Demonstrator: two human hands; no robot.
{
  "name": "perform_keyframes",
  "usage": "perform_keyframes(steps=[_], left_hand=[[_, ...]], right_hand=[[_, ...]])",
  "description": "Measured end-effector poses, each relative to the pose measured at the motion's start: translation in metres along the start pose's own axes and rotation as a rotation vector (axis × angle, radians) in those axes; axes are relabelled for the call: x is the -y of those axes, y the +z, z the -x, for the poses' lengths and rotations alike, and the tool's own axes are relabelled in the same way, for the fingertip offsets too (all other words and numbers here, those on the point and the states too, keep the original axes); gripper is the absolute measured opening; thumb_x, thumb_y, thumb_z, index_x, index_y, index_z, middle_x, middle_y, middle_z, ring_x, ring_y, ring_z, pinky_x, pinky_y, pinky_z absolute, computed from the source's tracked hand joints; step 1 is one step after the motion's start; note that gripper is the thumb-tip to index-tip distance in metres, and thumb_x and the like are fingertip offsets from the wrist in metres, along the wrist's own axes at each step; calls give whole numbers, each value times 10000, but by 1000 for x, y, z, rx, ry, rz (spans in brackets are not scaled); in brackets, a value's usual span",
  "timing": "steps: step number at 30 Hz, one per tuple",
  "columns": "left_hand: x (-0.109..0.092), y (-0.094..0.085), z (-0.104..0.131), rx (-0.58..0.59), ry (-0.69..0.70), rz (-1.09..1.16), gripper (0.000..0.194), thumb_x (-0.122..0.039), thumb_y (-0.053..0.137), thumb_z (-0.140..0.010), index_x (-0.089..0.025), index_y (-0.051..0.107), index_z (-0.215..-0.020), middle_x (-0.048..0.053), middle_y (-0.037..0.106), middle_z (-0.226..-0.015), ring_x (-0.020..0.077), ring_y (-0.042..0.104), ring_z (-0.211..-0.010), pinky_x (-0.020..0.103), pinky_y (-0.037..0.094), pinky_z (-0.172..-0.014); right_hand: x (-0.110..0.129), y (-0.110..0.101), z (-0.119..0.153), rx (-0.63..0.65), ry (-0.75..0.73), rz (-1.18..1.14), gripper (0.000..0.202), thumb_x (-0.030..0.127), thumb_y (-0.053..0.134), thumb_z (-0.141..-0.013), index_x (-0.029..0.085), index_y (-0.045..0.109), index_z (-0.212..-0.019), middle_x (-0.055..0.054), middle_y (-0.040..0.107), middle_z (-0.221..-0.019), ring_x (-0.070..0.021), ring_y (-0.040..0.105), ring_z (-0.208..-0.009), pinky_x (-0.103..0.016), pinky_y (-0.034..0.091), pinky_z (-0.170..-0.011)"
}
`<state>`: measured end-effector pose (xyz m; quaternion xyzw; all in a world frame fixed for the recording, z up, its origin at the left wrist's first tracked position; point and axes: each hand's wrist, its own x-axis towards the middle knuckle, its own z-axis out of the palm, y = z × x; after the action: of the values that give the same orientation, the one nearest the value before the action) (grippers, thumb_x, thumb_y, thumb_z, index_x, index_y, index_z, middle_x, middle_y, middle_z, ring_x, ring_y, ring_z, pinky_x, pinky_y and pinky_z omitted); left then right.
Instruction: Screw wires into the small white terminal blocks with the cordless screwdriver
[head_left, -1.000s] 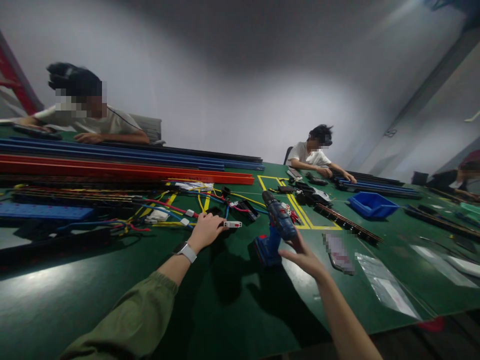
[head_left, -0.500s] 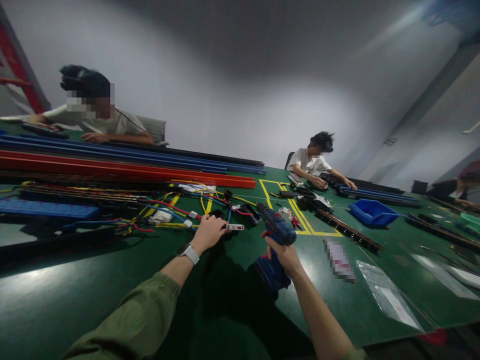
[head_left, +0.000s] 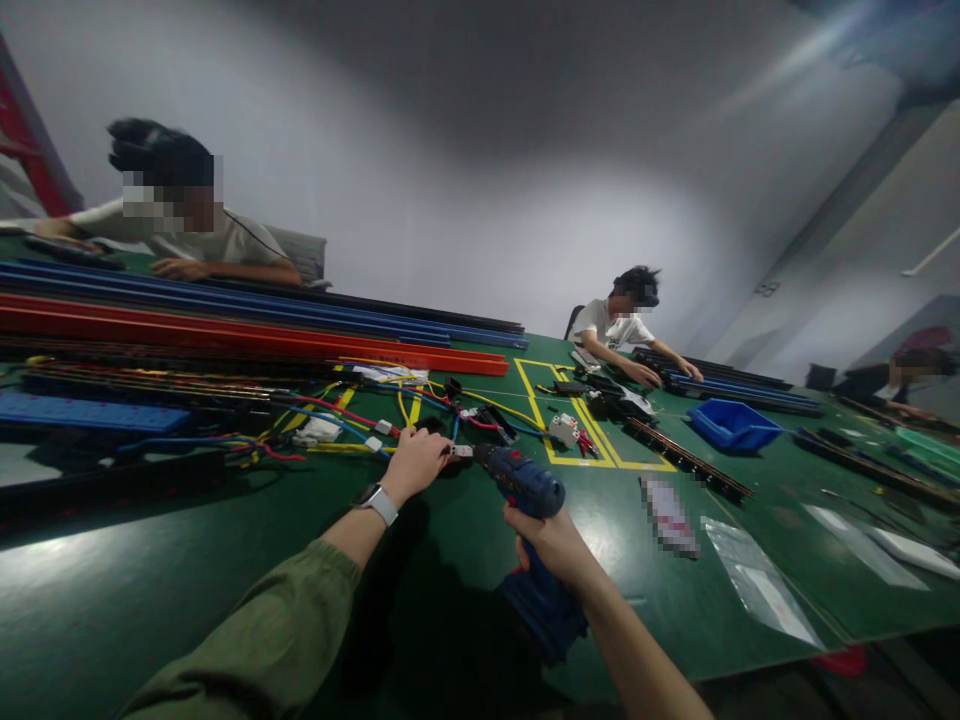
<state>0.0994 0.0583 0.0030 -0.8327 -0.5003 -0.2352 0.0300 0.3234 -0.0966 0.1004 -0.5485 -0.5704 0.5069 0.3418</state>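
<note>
Left hand (head_left: 417, 466) pinches small white block (head_left: 463, 452) near wires (head_left: 341, 449), over green surface (head_left: 187, 550). Right hand (head_left: 556, 540) wraps blue drill (head_left: 529, 485); tip by block, touch unclear. Best: grip block tight, aim drill straight, fingers clear of tip.

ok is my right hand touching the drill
Touching: the head view shows your right hand wrapped around the grip of the drill, just below its body.

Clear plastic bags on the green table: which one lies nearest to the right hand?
The leftmost clear, flat plastic bag, nearer the blue cordless drill; the other clear bag lies farther right.
</note>
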Motion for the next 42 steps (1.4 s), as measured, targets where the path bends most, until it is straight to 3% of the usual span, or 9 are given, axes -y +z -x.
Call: perform_keyframes(steps=[10,23,42], left_hand=[[0,1,1,-14,-5,16,338,-505,463,-913,-287,684,-1045,76,694,-956,275,545,-969,456,278,-900],[-1,-1,1,8,-6,33,329,-496,487,-904,-294,683,-1073,81,691,-964,269,548,-975,451,276,-917],[1,4,0,23,6,13,354,-508,450,-913,-305,667,-1107,82,690,-990,276,541,-991,452,263,-910]], right_hand=[[0,8,1,24,4,-19,230,338,600,-753,187,498,-894,91,493,-501,-115,487,-327,-228,344,-361],[0,15,-1,-18,52,-9,289,331,592,-756,177,516,-988,99,465,-470,-113,488,-330,-217,349,-370],[-2,17,2,4,-14,13,360,308,573,-798,166,509,-1123,95,463,-489,-111,502,-350,-194,344,-364]])
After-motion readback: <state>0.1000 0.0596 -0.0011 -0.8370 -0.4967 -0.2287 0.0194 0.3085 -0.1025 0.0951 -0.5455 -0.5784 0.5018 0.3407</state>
